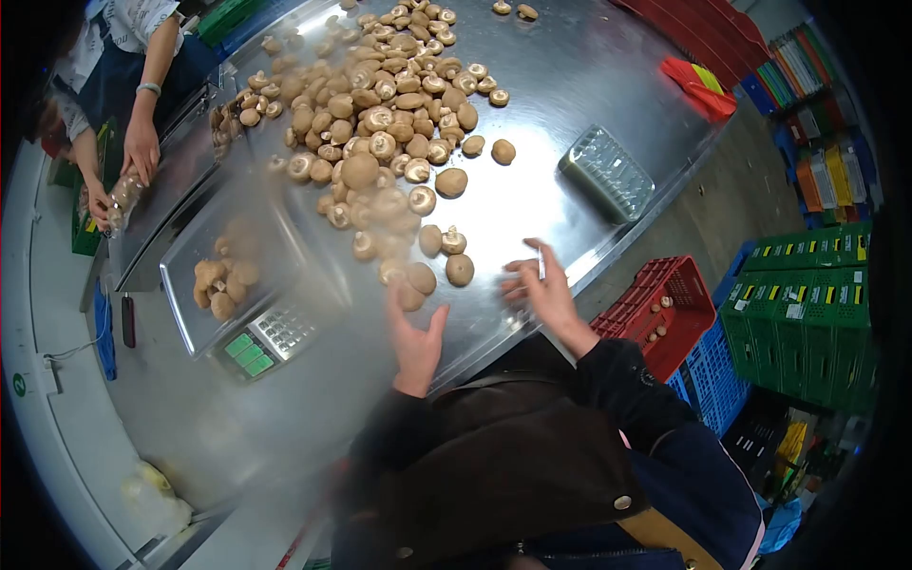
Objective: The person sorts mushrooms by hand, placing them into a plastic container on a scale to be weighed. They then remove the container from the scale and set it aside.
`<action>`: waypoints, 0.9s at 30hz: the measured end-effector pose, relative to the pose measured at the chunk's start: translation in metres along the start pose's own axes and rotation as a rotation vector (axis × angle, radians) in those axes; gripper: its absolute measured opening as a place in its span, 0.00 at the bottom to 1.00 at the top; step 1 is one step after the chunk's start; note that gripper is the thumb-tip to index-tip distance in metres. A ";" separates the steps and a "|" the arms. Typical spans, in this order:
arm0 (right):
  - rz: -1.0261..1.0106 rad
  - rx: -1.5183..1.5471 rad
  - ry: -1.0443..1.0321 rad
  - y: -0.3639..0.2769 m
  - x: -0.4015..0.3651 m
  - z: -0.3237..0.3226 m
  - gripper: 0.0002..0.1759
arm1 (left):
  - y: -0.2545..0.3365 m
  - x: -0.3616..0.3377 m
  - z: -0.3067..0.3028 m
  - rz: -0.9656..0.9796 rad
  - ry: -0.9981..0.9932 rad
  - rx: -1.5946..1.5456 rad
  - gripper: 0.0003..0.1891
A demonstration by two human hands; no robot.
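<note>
Brown mushrooms (380,119) lie in a large heap on the metal table (532,104). My left hand (416,344) is at the near end of the heap, its thumb apart and its fingertips blurred beside a mushroom (421,277); whether they grip it I cannot tell. My right hand (546,290) hovers over the table's near edge, fingers spread and slightly blurred, with nothing seen in it. To the left, several mushrooms (223,285) sit on the tray of a scale (261,342) with a green display.
A stack of clear plastic trays (608,173) stands on the right of the table. A red crate (655,318) with a few mushrooms is beyond the edge, near green crates (803,313). At upper left, a co-worker's hands (141,152) hold a wrapped pack.
</note>
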State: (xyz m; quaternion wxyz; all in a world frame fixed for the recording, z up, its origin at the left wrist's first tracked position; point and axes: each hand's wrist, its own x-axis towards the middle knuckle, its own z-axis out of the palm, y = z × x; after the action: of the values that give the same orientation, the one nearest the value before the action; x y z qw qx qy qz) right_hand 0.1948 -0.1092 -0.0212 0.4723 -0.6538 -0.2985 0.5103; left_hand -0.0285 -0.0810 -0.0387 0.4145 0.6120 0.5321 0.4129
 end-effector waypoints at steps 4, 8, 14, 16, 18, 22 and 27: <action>0.014 -0.148 0.115 0.025 0.022 -0.022 0.26 | -0.033 0.001 -0.020 0.122 -0.007 0.456 0.55; 0.025 -0.135 0.105 0.025 0.041 0.018 0.27 | -0.053 0.033 -0.017 0.077 0.012 0.574 0.61; -0.089 -0.231 0.010 0.013 0.106 0.085 0.23 | -0.070 0.099 -0.016 0.079 0.050 0.186 0.61; -0.215 -0.332 -0.021 0.018 0.133 0.100 0.23 | -0.065 0.112 -0.020 0.087 0.046 0.069 0.52; -0.226 -0.227 -0.095 0.020 0.150 0.119 0.26 | -0.063 0.118 -0.022 0.044 0.056 -0.035 0.46; -0.184 0.011 -0.225 0.039 0.148 0.154 0.28 | -0.050 0.106 -0.014 0.004 0.163 -0.079 0.35; 0.199 0.293 -0.271 0.025 0.110 0.146 0.29 | -0.050 0.090 -0.011 0.058 0.190 -0.148 0.32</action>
State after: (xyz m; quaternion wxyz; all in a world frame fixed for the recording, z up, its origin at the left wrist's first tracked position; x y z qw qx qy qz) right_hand 0.0869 0.0227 -0.0918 0.4652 -0.5299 -0.2160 0.6754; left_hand -0.0462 0.0138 -0.0762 0.3943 0.5530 0.5192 0.5188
